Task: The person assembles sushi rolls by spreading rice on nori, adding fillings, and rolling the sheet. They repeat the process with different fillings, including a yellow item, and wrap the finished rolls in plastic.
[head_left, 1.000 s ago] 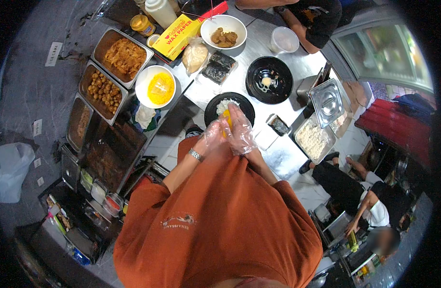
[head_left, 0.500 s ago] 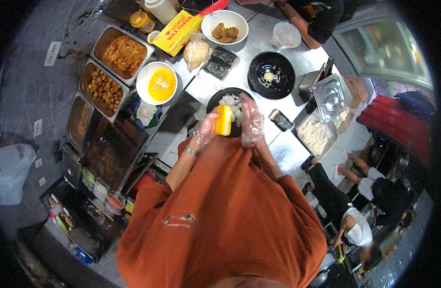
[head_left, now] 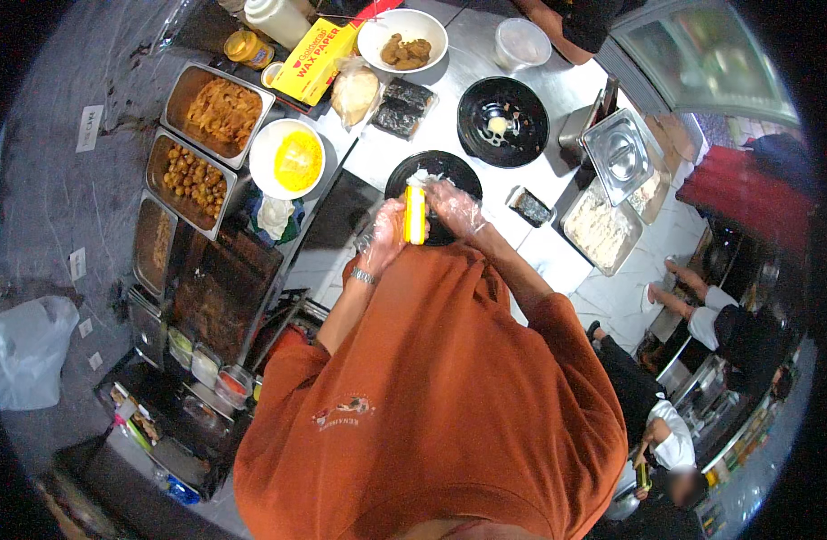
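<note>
My left hand (head_left: 386, 232), in a clear plastic glove, is closed around a small yellow rectangular mold (head_left: 415, 216) with a white face, held upright at the near edge of a black bowl (head_left: 463, 169). White rice (head_left: 420, 177) shows in the bowl, partly covered by my hands. My right hand (head_left: 456, 209), gloved too, reaches over the bowl with its fingers bent in and closed at the rice, beside the mold's far end. A seaweed-wrapped block (head_left: 528, 207) lies right of the bowl; more wrapped blocks (head_left: 402, 108) rest on a tray beyond it.
Behind stand a second black bowl (head_left: 502, 121), a brown-food bowl (head_left: 402, 13) and a wax paper box (head_left: 316, 63). Left are a yellow-food bowl (head_left: 257, 148) and metal food pans (head_left: 172, 112). A rice pan (head_left: 568, 236) with a lid (head_left: 619, 162) sits right. Other people work nearby.
My right hand has moved left and its fingers have bent in over the rice, close to the mold. The left hand, still holding the mold, has turned it slightly more upright.
</note>
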A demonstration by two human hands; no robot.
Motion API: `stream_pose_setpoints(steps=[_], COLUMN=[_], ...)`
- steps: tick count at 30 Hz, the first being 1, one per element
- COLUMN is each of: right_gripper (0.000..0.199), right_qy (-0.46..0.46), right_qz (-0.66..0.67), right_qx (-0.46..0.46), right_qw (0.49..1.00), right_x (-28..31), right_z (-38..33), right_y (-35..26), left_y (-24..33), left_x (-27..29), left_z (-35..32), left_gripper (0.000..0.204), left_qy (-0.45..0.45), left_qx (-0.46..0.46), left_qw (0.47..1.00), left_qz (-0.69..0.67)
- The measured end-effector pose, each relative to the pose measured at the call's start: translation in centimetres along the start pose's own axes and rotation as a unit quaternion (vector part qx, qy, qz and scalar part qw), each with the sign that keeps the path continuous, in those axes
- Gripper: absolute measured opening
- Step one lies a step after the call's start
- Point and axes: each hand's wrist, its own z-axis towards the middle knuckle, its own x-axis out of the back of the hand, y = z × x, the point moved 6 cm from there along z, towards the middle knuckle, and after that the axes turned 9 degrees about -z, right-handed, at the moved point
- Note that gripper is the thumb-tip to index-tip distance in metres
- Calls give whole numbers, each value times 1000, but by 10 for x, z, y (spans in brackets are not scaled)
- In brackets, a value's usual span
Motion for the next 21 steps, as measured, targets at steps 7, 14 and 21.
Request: stream_pose_setpoints(steps=[7,14,21], right_gripper=[25,29,35], right_qy=[37,150,220], right_qz=[194,470,439], right_qx=[-106,-313,-357], right_qw=[975,812,794], right_x=[20,53,55], right_z=[-2,-25,-15], right_y=[12,5,-13], left_y=[2,2,-8], left_x=[-4,-13,-31], left_z=[19,26,32], left_gripper=[45,49,53], left_qy=[83,105,123], left_qx=[-44,-53,-128], left_qw=[995,990,970], left_qz=[-16,79,167])
